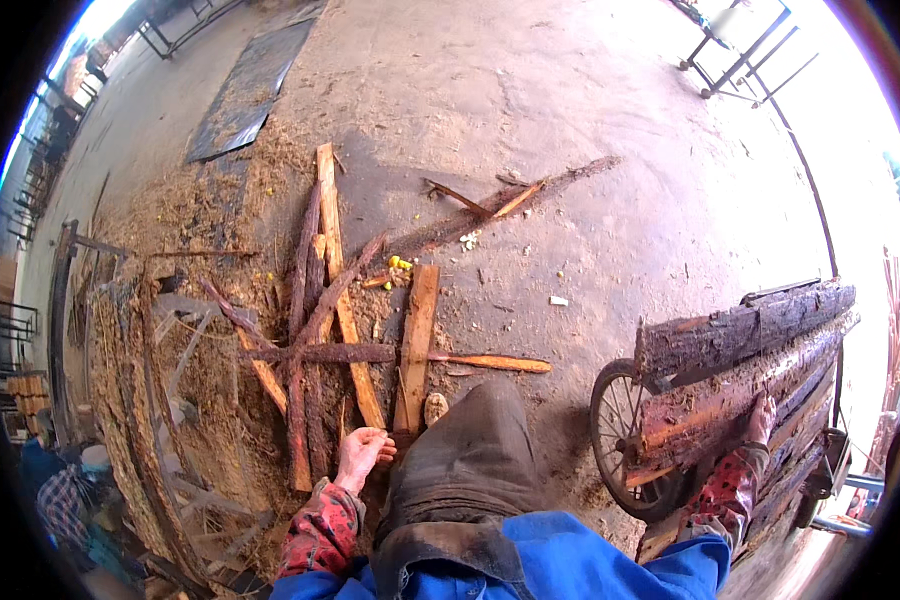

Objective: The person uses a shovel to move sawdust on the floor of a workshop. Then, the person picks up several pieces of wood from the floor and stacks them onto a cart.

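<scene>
On the right, a stack of bark-covered wood slabs lies on a wheeled cart [620,440]. My right hand [761,418] is against the near long side of a reddish-brown slab [705,405], gripping it, with its fingertips over the bark; the thumb is hidden. My left hand [363,457] is beside my left leg, its fingers loosely curled and a little apart, and nothing shows in it. Just beyond it, rough wood strips lie crossed on the ground, among them a pale board [417,335], a long yellowish strip [335,260] and a dark bark strip [345,353].
A long bark piece [510,205] lies farther off, near yellow scraps [400,264]. Wood debris covers the ground on the left, beside a metal frame [65,330] with upright slabs [130,400]. A dark sheet [255,90] lies at the far left, and a metal rack [745,60] stands far right.
</scene>
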`<state>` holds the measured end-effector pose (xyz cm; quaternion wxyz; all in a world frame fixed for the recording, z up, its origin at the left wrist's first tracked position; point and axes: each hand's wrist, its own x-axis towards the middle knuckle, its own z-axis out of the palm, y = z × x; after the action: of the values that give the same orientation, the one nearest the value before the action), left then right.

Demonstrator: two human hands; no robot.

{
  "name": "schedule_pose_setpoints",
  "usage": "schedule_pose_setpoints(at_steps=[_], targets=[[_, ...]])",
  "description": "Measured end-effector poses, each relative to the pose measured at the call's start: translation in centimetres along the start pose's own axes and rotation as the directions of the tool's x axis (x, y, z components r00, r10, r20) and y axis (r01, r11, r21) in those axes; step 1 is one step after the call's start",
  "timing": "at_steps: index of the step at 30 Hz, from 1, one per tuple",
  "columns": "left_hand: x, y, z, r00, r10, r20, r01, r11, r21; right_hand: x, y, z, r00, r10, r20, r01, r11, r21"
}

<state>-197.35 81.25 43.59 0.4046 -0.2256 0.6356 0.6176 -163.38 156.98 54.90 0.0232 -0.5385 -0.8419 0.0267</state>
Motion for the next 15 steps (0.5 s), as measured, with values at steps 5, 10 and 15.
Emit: schedule_pose_setpoints(at_steps=[5, 10, 15], targets=[[4.1, 4.1, 2.3, 0.997, 0.017, 0.080, -0.014, 0.999, -0.035, -0.1, -1.1, 0.6, 0.991, 0.128, -0.025, -0.125, 0.986, 0.108], [10.4, 10.2, 7.2, 0.975, 0.027, 0.219, -0.017, 0.999, -0.047, -0.5, 2.7, 0.0, 0.973, -0.213, 0.092, 0.232, 0.906, -0.353], [18.2, 17.6, 12.3, 0.961, 0.037, 0.276, -0.061, 0.995, 0.079, 0.1, 1.7, 0.6, 0.996, 0.081, -0.022, -0.084, 0.986, -0.145]])
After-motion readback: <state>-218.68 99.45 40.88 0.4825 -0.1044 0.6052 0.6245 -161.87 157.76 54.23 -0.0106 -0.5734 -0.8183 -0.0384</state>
